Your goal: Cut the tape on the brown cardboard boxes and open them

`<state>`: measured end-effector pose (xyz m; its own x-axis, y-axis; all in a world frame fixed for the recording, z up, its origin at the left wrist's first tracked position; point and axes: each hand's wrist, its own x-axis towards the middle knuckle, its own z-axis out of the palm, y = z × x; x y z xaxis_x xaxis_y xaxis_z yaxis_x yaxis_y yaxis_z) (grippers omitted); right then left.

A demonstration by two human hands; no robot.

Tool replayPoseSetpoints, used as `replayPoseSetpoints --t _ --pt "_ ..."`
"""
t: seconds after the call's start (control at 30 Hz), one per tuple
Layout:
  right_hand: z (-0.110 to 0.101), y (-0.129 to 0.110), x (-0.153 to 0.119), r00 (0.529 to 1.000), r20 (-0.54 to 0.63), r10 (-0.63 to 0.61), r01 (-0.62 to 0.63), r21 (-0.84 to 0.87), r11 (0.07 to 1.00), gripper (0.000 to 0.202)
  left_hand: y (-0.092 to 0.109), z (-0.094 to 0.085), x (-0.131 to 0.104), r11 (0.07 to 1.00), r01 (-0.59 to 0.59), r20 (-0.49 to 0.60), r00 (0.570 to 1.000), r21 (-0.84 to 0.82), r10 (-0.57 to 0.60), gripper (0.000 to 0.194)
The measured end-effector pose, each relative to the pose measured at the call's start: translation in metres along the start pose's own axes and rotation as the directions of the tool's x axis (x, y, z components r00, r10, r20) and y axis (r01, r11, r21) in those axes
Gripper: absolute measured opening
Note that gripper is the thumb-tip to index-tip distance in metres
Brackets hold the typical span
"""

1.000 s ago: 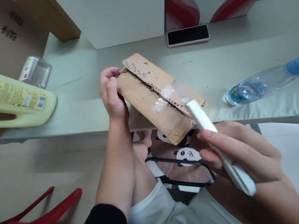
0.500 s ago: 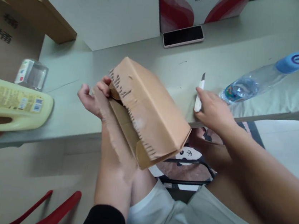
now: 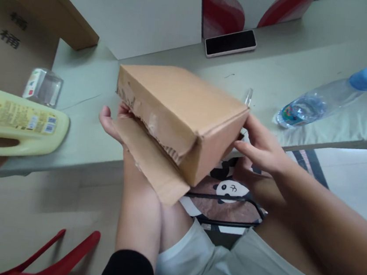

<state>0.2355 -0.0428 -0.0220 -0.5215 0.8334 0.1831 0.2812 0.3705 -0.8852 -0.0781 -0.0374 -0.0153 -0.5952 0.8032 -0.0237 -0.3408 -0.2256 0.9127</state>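
A brown cardboard box [image 3: 175, 97] is held tilted above the table's front edge, its long side torn ragged and a loose flap [image 3: 154, 160] hanging from the opening. My left hand [image 3: 115, 123] grips it at the left end, with some fingers hidden in the gap behind the flap and the thumb outside. At the right end, my right hand [image 3: 262, 144] has its fingers against the box's edge, partly hidden by it. Just beyond that corner shows a narrow, pale end of the utility knife [image 3: 248, 96], apparently on the table; the box and hand cover the rest.
On the table [image 3: 88, 73] stand a clear plastic container [image 3: 45, 87] and a yellow jug [image 3: 22, 123] at left. A phone [image 3: 230, 43] lies by the red-and-white carton [image 3: 224, 9]. A water bottle [image 3: 330, 97] lies at right. A red chair part [image 3: 74, 253] is below.
My right hand has let go of the utility knife and moved to the box's right end. The box has turned so that its broad face points up, and its flap has swung outward.
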Motion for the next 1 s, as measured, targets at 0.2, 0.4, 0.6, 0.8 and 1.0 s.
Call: replayPoseSetpoints --t 0.2,0.4,0.6,0.8,1.0 --pt "-0.005 0.004 -0.003 0.996 -0.087 0.0 0.01 0.122 0.993 0.08 0.007 0.023 -0.018 0.983 0.031 0.209 0.978 -0.181 0.007 0.053" --pt "-0.007 0.01 -0.002 0.981 -0.193 0.024 -0.052 -0.14 0.989 0.081 0.008 0.021 -0.018 1.0 -0.016 0.212 0.977 0.015 0.013 0.049" --pt "-0.002 0.014 -0.002 0.939 -0.341 0.034 -0.167 -0.368 0.914 0.092 -0.002 0.026 -0.027 0.997 0.04 0.308 0.95 0.065 -0.059 0.027" --pt "-0.004 -0.003 -0.001 0.841 -0.533 0.095 -0.268 -0.258 0.928 0.049 0.001 0.033 -0.034 0.983 0.158 0.405 0.896 0.095 -0.183 0.048" --pt "-0.001 -0.001 0.001 0.803 -0.509 0.309 -0.223 0.223 0.949 0.049 -0.007 0.021 -0.031 0.976 0.145 0.189 0.966 0.165 -0.176 0.037"
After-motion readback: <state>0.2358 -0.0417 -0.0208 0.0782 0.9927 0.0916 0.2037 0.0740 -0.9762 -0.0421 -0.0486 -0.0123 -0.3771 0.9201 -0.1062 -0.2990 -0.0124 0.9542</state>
